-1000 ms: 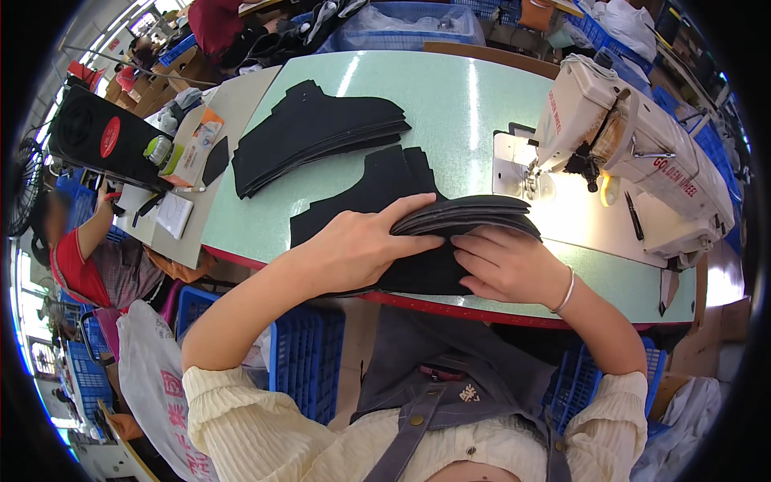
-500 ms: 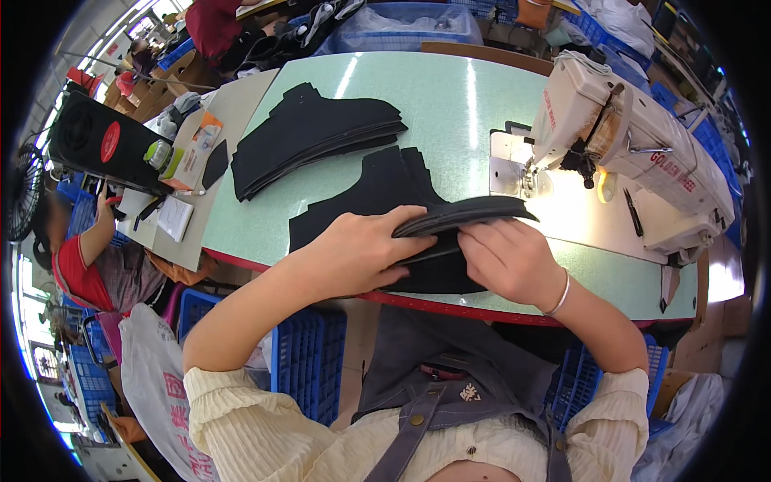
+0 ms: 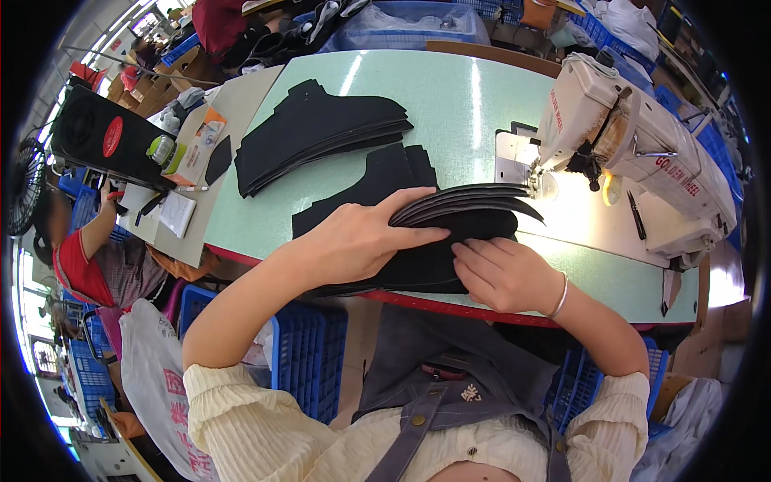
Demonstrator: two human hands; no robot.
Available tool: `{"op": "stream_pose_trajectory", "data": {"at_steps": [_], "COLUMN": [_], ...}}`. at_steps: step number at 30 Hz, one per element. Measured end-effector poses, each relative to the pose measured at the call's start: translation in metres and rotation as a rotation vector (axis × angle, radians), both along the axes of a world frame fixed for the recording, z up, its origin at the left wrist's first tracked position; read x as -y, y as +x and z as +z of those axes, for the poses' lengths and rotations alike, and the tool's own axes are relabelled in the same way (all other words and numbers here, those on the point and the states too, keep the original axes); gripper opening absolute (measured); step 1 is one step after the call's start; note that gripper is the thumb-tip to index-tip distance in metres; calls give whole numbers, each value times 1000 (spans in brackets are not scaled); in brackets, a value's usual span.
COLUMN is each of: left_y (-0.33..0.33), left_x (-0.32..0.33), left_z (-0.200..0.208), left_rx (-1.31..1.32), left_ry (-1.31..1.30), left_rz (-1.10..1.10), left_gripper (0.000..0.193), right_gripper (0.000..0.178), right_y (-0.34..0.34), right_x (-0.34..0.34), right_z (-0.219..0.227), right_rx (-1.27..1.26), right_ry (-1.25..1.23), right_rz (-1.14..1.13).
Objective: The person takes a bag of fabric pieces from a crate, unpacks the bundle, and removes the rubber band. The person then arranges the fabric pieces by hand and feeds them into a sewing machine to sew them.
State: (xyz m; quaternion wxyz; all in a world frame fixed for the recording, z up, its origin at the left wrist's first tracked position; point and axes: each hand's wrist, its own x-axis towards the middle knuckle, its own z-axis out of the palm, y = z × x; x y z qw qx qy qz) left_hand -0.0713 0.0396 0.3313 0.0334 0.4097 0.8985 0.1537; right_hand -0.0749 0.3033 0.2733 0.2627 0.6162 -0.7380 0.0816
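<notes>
The left hand (image 3: 353, 245) grips fanned black pieces (image 3: 470, 200).

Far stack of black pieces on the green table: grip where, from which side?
I'd pinch the far stack at its rounded right end, coming from the right, thumb on top: that end tapers, its layered edges show, and bare green tabletop lies beside it. The near stack and left hand crowd the near side.
</notes>
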Motion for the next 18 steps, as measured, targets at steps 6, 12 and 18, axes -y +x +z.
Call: {"op": "stream_pose_trajectory", "data": {"at_steps": [6,12,18], "left_y": [1,1,-1], "left_x": [-2,-1,-2], "left_z": [-1,-9,-6], "left_rx": [3,-66,-74], "left_ry": [53,94,72], "left_rz": [-4,-21,-4], "left_gripper": [49,43,44], "right_gripper": [26,24,25], "right_y": [3,6,16], "right_x": [17,19,8], "right_z": [15,19,0], "right_rx": [-127,-181,38], "right_ry": [-208,-274,14], "right_rz": [-287,-155,-25]}}
